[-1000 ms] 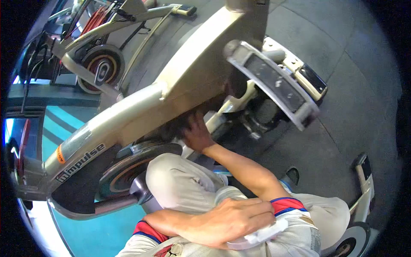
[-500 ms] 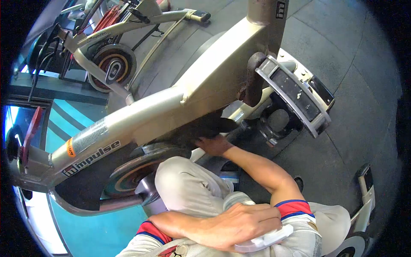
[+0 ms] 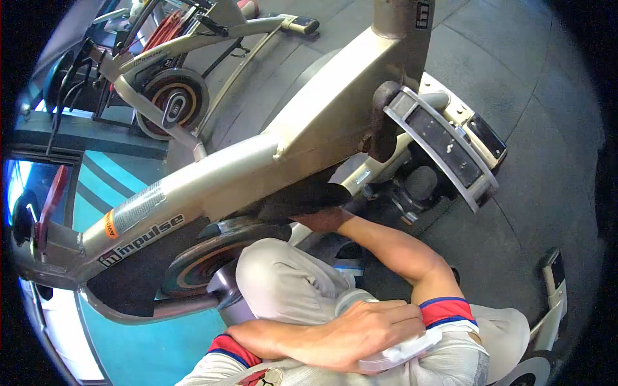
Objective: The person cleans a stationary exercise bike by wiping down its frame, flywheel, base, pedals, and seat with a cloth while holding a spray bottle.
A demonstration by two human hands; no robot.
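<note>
My left hand (image 3: 376, 331) is closed around a spray bottle (image 3: 405, 354), held across my lap. White plastic shows below the fingers and a greyish rounded end above them. My right arm reaches under the slanting frame (image 3: 219, 170) of an exercise bike marked "Impulse". There my right hand (image 3: 322, 220) is in deep shadow, beside a dark, soft-looking shape (image 3: 309, 199) that I cannot make out clearly. Its fingers are hidden. The bike's flywheel (image 3: 199, 260) lies left of that hand, and a pedal (image 3: 444, 145) sticks out to the upper right.
My bent knee (image 3: 277, 276) is close against the flywheel. Another exercise bike (image 3: 170, 103) stands at the upper left. Dark rubber tiles (image 3: 515, 174) cover the floor. A bike foot (image 3: 552, 276) sits at the right edge, and a teal striped panel (image 3: 116, 193) is at the left.
My right hand has shifted slightly right under the frame, and the dark shape beside it has changed outline. The left hand keeps its hold on the spray bottle. The view has moved a little.
</note>
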